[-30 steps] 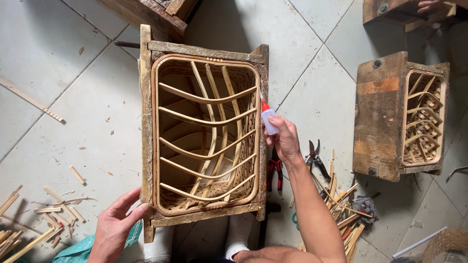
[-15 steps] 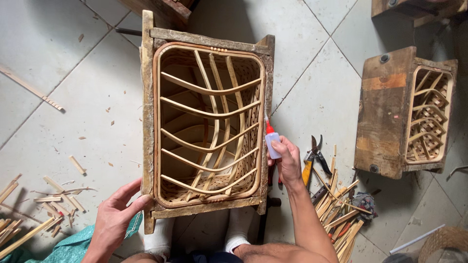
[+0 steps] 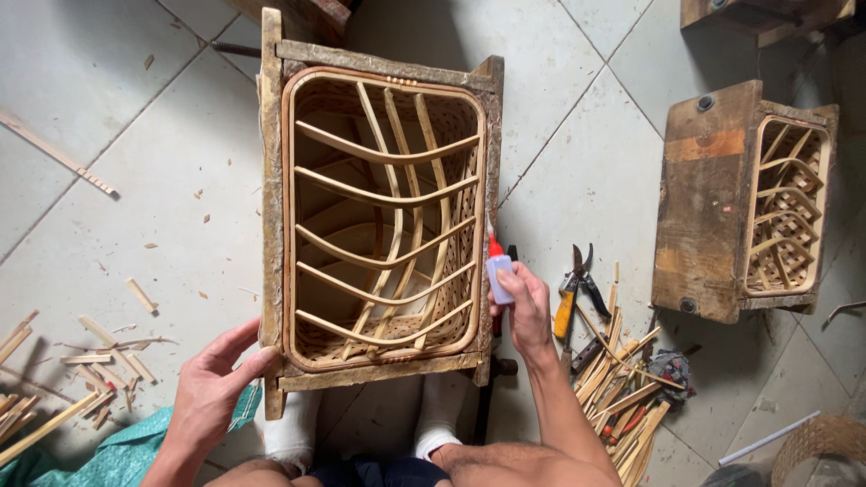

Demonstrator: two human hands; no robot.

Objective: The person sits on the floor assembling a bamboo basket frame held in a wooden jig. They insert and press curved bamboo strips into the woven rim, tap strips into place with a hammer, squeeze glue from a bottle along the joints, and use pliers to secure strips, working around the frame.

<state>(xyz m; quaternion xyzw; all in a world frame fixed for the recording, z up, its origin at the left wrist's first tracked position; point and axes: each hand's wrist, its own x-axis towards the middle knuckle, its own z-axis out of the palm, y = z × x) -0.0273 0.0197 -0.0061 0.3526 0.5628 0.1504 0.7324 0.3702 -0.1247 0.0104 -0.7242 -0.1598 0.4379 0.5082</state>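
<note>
right hand (image 3: pixel 526 311) grip closed on glue bottle (image 3: pixel 498 268) beside frame's right edge | left hand (image 3: pixel 215 383) open, steadying wooden frame (image 3: pixel 271 216) at its near-left corner; bottle body partly hidden by fingers

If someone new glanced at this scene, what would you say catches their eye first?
The wooden frame with a woven rattan basket fills the middle, its curved strips crossing the opening. The left hand braces the frame's near left corner, while the right hand holds a small red-tipped squeeze bottle at its right edge. A second frame lies at the right, with pruning shears and cut strips between.
</note>
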